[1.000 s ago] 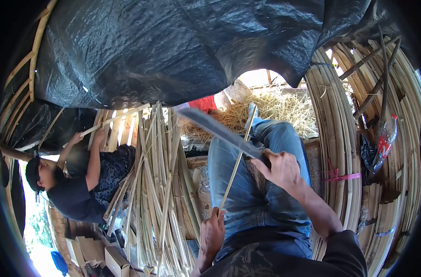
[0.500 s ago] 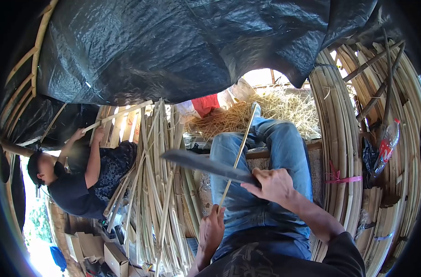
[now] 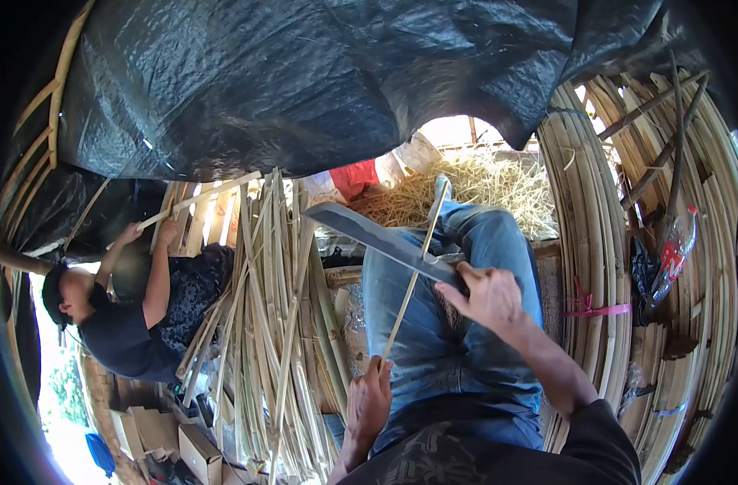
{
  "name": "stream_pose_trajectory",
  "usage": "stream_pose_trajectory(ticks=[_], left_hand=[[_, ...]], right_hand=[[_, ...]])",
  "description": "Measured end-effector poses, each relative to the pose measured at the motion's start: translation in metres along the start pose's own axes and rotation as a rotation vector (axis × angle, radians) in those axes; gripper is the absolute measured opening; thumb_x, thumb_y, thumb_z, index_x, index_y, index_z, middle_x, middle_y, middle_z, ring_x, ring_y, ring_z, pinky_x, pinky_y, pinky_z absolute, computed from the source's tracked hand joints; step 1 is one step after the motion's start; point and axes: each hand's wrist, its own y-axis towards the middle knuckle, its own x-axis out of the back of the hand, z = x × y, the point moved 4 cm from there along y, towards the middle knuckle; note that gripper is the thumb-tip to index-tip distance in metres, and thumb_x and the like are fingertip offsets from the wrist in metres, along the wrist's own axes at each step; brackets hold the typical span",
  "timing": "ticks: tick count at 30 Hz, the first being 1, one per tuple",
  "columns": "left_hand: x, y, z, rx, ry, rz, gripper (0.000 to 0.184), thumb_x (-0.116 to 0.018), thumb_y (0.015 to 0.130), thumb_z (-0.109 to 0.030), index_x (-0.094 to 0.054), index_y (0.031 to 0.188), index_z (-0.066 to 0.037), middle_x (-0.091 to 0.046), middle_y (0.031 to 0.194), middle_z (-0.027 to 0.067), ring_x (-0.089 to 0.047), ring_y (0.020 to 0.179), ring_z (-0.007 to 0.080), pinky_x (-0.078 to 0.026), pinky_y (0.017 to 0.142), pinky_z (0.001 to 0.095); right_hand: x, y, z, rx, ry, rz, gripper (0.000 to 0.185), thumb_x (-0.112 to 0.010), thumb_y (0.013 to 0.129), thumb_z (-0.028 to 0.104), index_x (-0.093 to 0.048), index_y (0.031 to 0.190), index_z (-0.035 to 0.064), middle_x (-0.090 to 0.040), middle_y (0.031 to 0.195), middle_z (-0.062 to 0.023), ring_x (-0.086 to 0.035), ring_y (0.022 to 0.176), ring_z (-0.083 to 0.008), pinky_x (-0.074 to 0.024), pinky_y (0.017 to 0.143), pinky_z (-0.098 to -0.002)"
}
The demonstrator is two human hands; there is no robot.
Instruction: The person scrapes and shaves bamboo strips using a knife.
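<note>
Extending beyond closed left fingers (image 3: 375,375), thin strip (image 3: 401,314), knife (image 3: 369,233) crossing it, held in right fingers (image 3: 480,284)

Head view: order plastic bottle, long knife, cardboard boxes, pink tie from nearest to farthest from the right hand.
1. Long knife: in the right hand.
2. Pink tie: right, around the bundle.
3. Plastic bottle: farther right.
4. Cardboard boxes: far lower left.
</note>
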Motion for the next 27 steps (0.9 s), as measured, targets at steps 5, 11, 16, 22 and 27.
stream_pose_trajectory(ticks=[5, 11, 16, 22, 27], left_hand=[[0.000, 0.004, 0.002, -0.040, 0.058, -0.049, 0.024, -0.052, 0.106, -0.023, -0.057, 0.107, 0.001, -0.060, 0.066, 0.0259, -0.062, 0.061, 0.0457, -0.044, 0.053, 0.0533], [-0.004, -0.006, 0.010, 0.076, 0.011, 0.044, 0.024, -0.051, 0.107, -0.024, -0.057, 0.105, -0.001, -0.060, 0.066, 0.0251, -0.062, 0.062, 0.0459, -0.044, 0.053, 0.0536], [-0.003, 0.010, 0.006, 0.086, 0.080, 0.006, 0.025, -0.053, 0.106, -0.029, -0.056, 0.103, -0.004, -0.063, 0.070, 0.0232, -0.065, 0.065, 0.0441, -0.047, 0.055, 0.0522], [0.018, 0.013, -0.017, 0.097, 0.009, -0.127, 0.028, -0.052, 0.105, -0.033, -0.058, 0.110, -0.006, -0.065, 0.074, 0.0196, -0.067, 0.070, 0.0429, -0.049, 0.060, 0.0508], [0.012, 0.021, -0.016, 0.112, -0.178, -0.112, 0.024, -0.050, 0.105, -0.022, -0.058, 0.120, -0.005, -0.065, 0.080, 0.0206, -0.067, 0.076, 0.0433, -0.050, 0.067, 0.0492]], right_hand=[[0.005, -0.011, 0.019, 0.216, -0.008, 0.109, 0.057, -0.067, 0.088, 0.062, -0.069, 0.083, 0.0057, -0.068, 0.061, -0.0075, -0.068, 0.050, -0.0263, -0.0517, 0.043, -0.0353], [0.012, 0.014, -0.026, -0.093, -0.039, 0.016, 0.058, -0.063, 0.093, 0.061, -0.067, 0.083, 0.0038, -0.061, 0.051, -0.0120, -0.065, 0.043, -0.0261, -0.0505, 0.039, -0.0387], [-0.003, -0.017, 0.002, 0.167, 0.067, 0.072, 0.053, -0.065, 0.090, 0.061, -0.069, 0.083, 0.0088, -0.067, 0.061, -0.0088, -0.068, 0.051, -0.0271, -0.0541, 0.047, -0.0389], [0.005, 0.008, -0.046, -0.378, 0.629, -0.094, 0.042, -0.068, 0.095, 0.043, -0.070, 0.098, 0.0014, -0.056, 0.054, -0.0063, -0.054, 0.042, -0.0173, -0.0426, 0.040, -0.0324], [0.034, 0.027, -0.015, -0.678, 1.442, -0.051, 0.036, -0.063, 0.102, 0.028, -0.068, 0.121, -0.0022, -0.040, 0.054, 0.0070, -0.035, 0.042, -0.0025, -0.0288, 0.037, -0.0224]])
